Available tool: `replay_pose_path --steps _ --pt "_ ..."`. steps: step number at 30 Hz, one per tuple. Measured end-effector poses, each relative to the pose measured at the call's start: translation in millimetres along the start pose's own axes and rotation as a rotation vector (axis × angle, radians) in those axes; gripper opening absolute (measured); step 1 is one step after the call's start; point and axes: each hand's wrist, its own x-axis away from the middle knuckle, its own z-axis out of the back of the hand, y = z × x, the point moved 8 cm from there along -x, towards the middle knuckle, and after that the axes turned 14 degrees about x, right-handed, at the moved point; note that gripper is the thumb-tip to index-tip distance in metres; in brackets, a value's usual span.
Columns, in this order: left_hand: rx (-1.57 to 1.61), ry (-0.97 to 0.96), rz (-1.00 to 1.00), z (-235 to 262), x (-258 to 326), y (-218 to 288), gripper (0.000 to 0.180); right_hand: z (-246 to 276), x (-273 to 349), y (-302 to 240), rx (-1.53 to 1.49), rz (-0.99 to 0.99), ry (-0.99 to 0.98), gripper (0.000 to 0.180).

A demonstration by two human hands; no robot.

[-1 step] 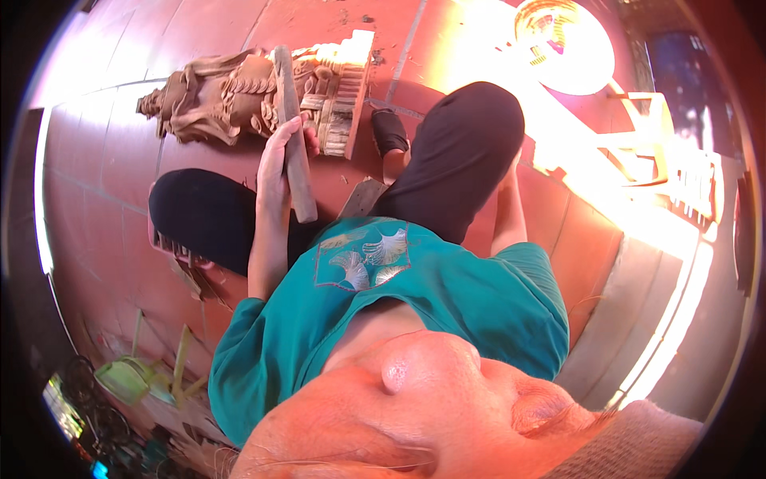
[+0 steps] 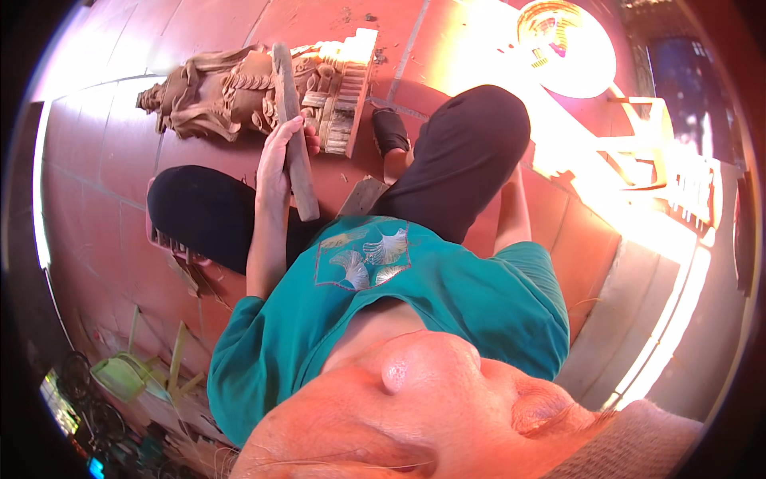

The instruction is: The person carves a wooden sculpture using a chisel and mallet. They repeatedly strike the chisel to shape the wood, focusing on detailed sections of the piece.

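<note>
My left hand [image 2: 278,156] is closed round a long, flat-sided wooden stick [image 2: 289,96], with the thumb on one side and fingertips showing on the other. The stick slants across in front of a carved wooden statue [image 2: 227,94], which lies on its side on the floor. The statue has a bare, draped-looking carved body and a stepped base [image 2: 347,112] toward the right. My right forearm [image 2: 513,214] reaches down beside my right knee, and the hand is hidden behind the knee.
Red tiles [image 2: 104,160] make up the floor. A small board [image 2: 363,195] lies between my legs. A round, pale woven thing [image 2: 586,68] and a wooden chair [image 2: 654,136] stand in strong sunlight at the right. Behind me at the left is a green chair [image 2: 120,377].
The view has shifted very slightly. My left hand keeps its grip on the wooden stick, and the statue lies as before.
</note>
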Motion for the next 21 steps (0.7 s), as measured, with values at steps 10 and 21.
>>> replay_pose_path --steps 10,21 --pt "-0.048 0.058 -0.128 27 -10 10 0.024 11 14 -405 0.131 0.839 -0.511 0.039" --pt "-0.254 0.063 -0.158 21 -8 15 0.034 -141 70 -492 0.199 1.017 -0.97 0.027"
